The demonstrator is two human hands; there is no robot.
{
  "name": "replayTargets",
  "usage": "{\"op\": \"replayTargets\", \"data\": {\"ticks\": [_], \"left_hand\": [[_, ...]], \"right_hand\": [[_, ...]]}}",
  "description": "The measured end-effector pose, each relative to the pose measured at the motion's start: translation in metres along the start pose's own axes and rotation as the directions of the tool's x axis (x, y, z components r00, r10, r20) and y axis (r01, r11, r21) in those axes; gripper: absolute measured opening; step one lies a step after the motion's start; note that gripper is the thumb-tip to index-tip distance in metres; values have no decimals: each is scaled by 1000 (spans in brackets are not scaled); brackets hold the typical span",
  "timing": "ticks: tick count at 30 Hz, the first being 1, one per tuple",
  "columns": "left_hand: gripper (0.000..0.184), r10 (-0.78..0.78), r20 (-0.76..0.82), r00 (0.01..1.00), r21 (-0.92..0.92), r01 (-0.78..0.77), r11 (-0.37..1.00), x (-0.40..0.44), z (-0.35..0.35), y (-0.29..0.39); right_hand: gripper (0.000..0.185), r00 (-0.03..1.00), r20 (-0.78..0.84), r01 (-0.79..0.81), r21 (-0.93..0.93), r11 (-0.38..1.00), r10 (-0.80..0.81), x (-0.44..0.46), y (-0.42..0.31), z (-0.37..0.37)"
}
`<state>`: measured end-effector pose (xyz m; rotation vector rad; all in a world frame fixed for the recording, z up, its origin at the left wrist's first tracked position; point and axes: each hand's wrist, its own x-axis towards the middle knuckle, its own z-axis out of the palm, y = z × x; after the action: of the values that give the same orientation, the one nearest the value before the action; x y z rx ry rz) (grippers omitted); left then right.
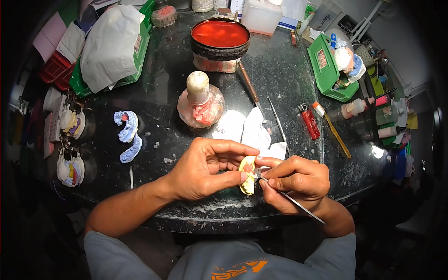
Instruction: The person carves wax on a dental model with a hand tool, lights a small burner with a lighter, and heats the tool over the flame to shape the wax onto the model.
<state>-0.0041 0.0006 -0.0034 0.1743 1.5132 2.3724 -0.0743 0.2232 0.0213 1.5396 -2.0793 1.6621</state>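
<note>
- left hand (201,169): fingers pinched round the yellow cast (250,180), above the worktop (161,84); a firm, gentle hold suits it
- right hand (298,181): fingers closed on a thin tool (299,206), pen-style; short, light strokes would be safest near the pink patch (248,167)
- counted: one yellow cast, two blue casts (127,128), one toothbrush (335,133)

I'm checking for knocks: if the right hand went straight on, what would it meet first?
Most likely the yellow molded piece in the left hand; the right hand and its thin metal tool point at it. Whether they touch is unclear from this view.
</note>
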Motion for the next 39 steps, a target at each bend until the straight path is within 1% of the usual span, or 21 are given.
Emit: {"op": "replayTargets", "data": {"ticks": [4, 7, 13, 16, 19, 22, 25, 28, 31, 39], "left_hand": [[47, -6, 13, 1000, -13, 6, 1000, 0, -2, -1], [46, -13, 11, 1000, -23, 14, 1000, 0, -1, 1], [47, -12, 12, 1000, -43, 13, 999, 0, -3, -2], [47, -21, 14, 1000, -41, 22, 999, 0, -3, -2], [43, -24, -4, 1000, -60, 23, 998, 0, 1, 0], [47, -94, 1, 996, -95, 93, 991, 0, 0, 5], [48, -140, 27, 990, -132, 142, 981, 1, -3, 7], [43, -98, 40, 994, -126, 103, 987, 1, -4, 4], [43, -92, 34, 995, -102, 95, 990, 2, -4, 4], [44, -111, 51, 993, -114, 116, 987, 2, -4, 5]], "right_hand": [[11, 1000, -6, 4, 2, 1000, -4, -1, 1, 0], [14, 999, 38, 2, 40, 999, -3, -2, 0, -2], [15, 998, 56, 22, -1, 1000, -22, 0, 0, -1], [13, 999, 11, 32, -26, 999, -32, -1, 2, 2], [15, 1000, -6, 10, 6, 1000, -10, -2, 2, 1], [16, 1000, -16, 2, 9, 1000, -1, -2, 1, 2], [16, 1000, 21, 4, 21, 1000, -5, -1, -1, 1], [16, 1000, 19, 7, 20, 1000, -8, -1, -1, 2], [17, 999, 42, 16, 14, 1000, -17, -1, -1, 1], [18, 998, 55, 28, -20, 999, -27, -1, 0, 0]]}}
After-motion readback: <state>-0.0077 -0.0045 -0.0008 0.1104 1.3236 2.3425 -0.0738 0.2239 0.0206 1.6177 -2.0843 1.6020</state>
